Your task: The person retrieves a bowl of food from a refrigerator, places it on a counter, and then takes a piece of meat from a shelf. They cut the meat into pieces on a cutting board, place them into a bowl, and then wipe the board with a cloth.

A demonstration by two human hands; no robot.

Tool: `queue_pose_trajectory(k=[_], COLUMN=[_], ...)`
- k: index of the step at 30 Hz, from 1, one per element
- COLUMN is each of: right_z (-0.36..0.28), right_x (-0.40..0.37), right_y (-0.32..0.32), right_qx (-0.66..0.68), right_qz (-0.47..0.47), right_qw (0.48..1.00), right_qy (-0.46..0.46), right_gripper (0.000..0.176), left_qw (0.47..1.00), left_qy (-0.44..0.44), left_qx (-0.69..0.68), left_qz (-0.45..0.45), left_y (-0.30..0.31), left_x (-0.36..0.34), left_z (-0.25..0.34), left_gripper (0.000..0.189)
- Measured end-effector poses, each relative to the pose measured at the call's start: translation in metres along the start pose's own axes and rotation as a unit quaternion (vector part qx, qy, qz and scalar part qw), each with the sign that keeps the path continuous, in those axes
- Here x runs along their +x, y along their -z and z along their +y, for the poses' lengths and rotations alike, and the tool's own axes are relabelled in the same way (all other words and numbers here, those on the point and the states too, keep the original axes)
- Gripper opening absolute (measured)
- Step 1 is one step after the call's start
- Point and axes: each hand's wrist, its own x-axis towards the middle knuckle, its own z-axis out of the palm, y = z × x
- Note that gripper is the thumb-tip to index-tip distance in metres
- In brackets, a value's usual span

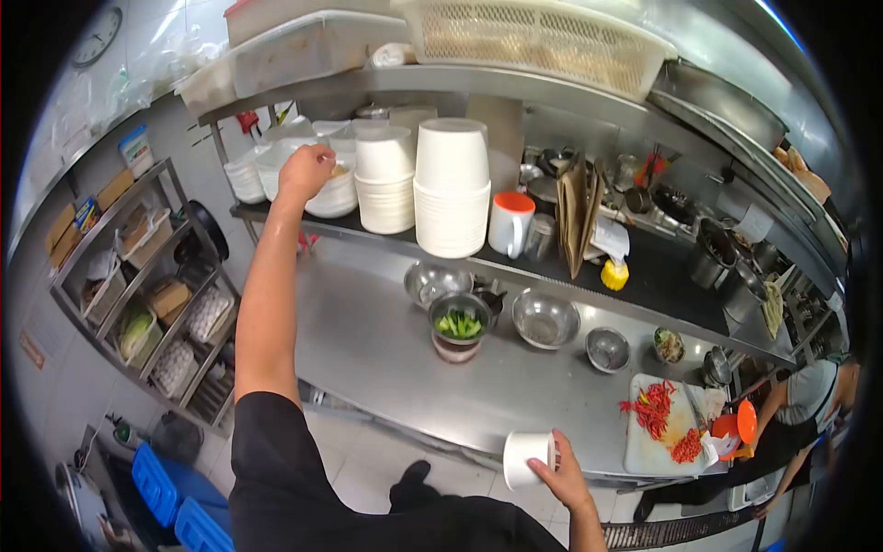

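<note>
My left hand [306, 172] is raised to the shelf over the counter, at the rim of a stack of white bowls [332, 197]; its fingers are pressed together, and what they hold, if anything, is too small to name. Lower down, my right hand [563, 472] holds a white tub [529, 460] by its side, in front of the counter's edge. Stacks of upturned white tubs [451, 189] stand right of my left hand, next to an orange and white mug [510, 224].
On the steel counter [359, 322] are metal bowls [545, 318], a bowl of cut greens [459, 323] and a cutting board [644, 446] with chopped red peppers and a knife. Another person [800, 405] is at the far right. Storage racks [138, 304] stand left, above blue bins [175, 483].
</note>
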Motion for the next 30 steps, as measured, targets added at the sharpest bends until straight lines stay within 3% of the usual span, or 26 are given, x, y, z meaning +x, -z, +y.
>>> queue_pose_trajectory(k=[5,6,9,10,13,16,19,22,25,30], right_z=[-0.015,-0.024,-0.046,-0.051,-0.063,-0.085,-0.085,-0.08,-0.087,-0.099], right_x=[0.032,0.04,0.067,0.074,0.097,0.114,0.129,0.142,0.149,0.152], right_y=[-0.043,-0.052,-0.079,-0.085,-0.1,-0.115,-0.128,-0.137,-0.144,-0.15], right_qx=[-0.027,-0.006,0.012,0.013,-0.02,-0.014,-0.006,-0.012,-0.024,-0.022], right_qz=[0.071,0.087,0.111,0.117,0.097,0.099,0.1,0.087,0.081,0.083], right_qw=[0.997,0.996,0.993,0.992,0.995,0.994,0.994,0.996,0.996,0.995], right_qy=[-0.027,-0.035,-0.046,-0.047,-0.016,-0.036,-0.038,-0.029,-0.027,-0.044], right_gripper=[0.095,0.094,0.093,0.093,0.091,0.09,0.091,0.092,0.092,0.093], left_qw=[0.972,0.958,0.942,0.943,0.91,0.901,0.91,0.941,0.941,0.951], left_qy=[-0.063,-0.022,-0.048,-0.099,-0.098,-0.146,-0.164,-0.162,-0.108,-0.087], left_qx=[0.155,0.187,0.254,0.253,0.239,0.146,0.088,-0.001,-0.16,-0.084], left_qz=[-0.167,-0.216,-0.216,-0.193,-0.324,-0.382,-0.37,-0.296,-0.278,-0.284], left_y=[-0.038,-0.044,-0.052,-0.063,-0.057,-0.058,-0.057,-0.054,-0.038,-0.046], left_x=[0.082,0.092,0.099,0.102,0.115,0.128,0.133,0.133,0.133,0.132], left_z=[-0.036,-0.038,-0.045,-0.061,-0.054,-0.066,-0.076,-0.088,-0.086,-0.083], left_gripper=[0.031,0.04,0.05,0.058,0.054,0.05,0.043,0.037,0.033,0.038])
